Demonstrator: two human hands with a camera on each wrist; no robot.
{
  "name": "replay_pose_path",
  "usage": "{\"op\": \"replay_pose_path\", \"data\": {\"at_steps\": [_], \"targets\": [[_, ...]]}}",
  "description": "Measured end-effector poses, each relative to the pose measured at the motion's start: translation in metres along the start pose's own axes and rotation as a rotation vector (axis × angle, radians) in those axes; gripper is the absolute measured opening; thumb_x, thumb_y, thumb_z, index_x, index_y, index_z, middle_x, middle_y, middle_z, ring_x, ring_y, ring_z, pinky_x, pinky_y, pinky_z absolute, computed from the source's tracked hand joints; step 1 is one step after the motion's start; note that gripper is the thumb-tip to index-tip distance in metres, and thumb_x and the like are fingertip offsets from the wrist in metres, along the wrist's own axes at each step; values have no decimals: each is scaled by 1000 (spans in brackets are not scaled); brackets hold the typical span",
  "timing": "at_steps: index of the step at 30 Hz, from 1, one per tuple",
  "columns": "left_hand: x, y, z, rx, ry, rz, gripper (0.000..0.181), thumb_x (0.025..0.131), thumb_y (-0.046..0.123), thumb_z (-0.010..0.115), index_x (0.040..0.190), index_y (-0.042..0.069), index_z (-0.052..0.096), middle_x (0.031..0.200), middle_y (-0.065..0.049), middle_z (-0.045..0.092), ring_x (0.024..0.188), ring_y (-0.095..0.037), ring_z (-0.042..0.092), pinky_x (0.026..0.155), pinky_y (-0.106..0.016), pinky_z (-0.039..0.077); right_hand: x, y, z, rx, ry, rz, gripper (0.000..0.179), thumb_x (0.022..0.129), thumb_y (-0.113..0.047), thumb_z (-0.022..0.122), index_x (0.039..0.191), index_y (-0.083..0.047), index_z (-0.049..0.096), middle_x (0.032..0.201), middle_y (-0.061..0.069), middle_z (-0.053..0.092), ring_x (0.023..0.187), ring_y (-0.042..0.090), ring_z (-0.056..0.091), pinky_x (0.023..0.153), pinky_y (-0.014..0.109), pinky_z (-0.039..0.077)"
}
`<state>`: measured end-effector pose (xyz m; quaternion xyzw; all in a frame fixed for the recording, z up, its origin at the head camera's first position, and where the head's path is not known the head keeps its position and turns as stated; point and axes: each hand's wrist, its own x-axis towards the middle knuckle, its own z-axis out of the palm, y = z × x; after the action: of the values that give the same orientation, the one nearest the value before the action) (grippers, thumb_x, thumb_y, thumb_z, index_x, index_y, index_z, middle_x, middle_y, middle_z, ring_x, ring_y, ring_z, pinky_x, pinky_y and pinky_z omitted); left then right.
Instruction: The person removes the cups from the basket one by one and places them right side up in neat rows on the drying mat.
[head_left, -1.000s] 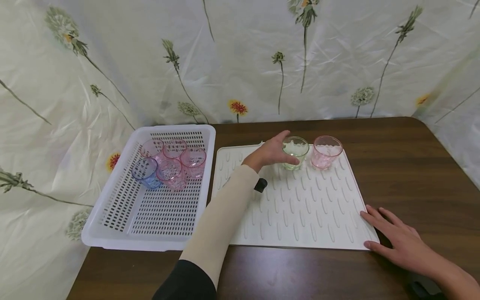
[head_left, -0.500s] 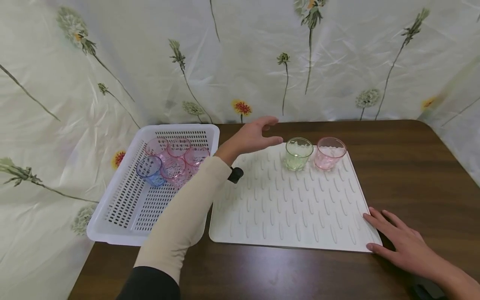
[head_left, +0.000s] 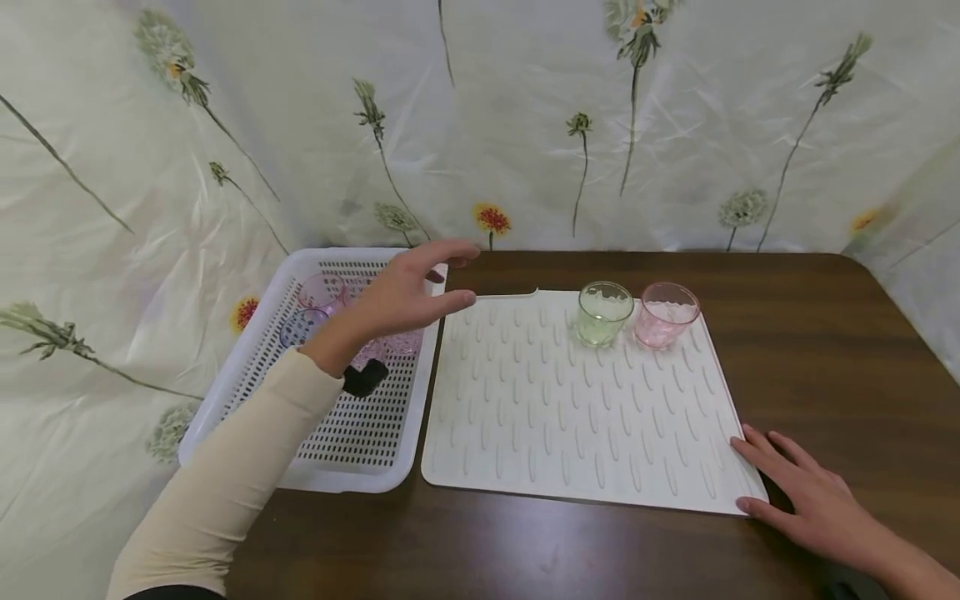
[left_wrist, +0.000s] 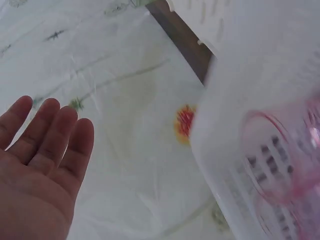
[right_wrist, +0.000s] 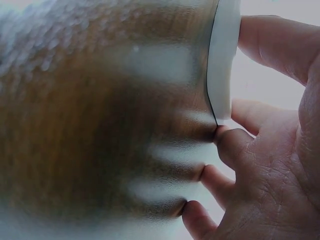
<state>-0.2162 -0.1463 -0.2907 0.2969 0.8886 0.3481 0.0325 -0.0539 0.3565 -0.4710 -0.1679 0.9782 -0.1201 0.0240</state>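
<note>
Above the right side of the white perforated basket (head_left: 371, 482), my left hand (head_left: 401, 292) is raised with its fingers spread and holds nothing. Inside the basket, pink glasses (head_left: 321, 290) and a blue glass (head_left: 300, 327) are partly covered by that hand and wrist. A green glass (head_left: 600, 317) and a pink glass (head_left: 666, 318) stand side by side on the back right of the white ridged mat (head_left: 555, 417). My right hand (head_left: 813, 496) rests at the mat's front right corner; in the right wrist view the thumb touches the mat's edge and the fingertips touch the tabletop.
The dark wooden table (head_left: 795, 333) extends right of the mat and in front of it. A flower-printed sheet (head_left: 525, 125) hangs behind the table and along its left. The basket stands close to the mat's left edge.
My left hand has left the green glass and moved leftward across the mat to above the basket. The green glass stays on the mat beside the pink one. My right hand keeps its place.
</note>
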Motion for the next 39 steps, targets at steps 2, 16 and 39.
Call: {"op": "replay_pose_path", "data": {"at_steps": [2, 16, 39], "targets": [[-16, -9, -9, 4, 29, -25, 56, 94, 22, 68, 145, 12, 48, 147, -8, 52, 133, -26, 52, 106, -44, 48, -1, 0, 1, -1, -1, 3, 83, 86, -37, 74, 156, -21, 32, 165, 11, 25, 148, 40, 20, 75, 75, 40], [-113, -80, -50, 62, 213, -309, 56, 97, 28, 62, 147, 8, 45, 148, -19, 49, 133, -40, 49, 106, -59, 44, 0, -1, 1, -2, 19, -4, 85, 85, -36, 75, 156, -25, 30, 167, 4, 21, 147, 39, 21, 76, 73, 39], [-130, -117, -43, 209, 89, -597, 67, 97, 28, 59, 149, -5, 33, 151, -33, 34, 134, -52, 39, 107, -67, 38, -1, 3, 5, 14, 1, 20, 84, 86, -37, 74, 157, -24, 30, 166, 8, 23, 146, 41, 20, 77, 74, 38]]}}
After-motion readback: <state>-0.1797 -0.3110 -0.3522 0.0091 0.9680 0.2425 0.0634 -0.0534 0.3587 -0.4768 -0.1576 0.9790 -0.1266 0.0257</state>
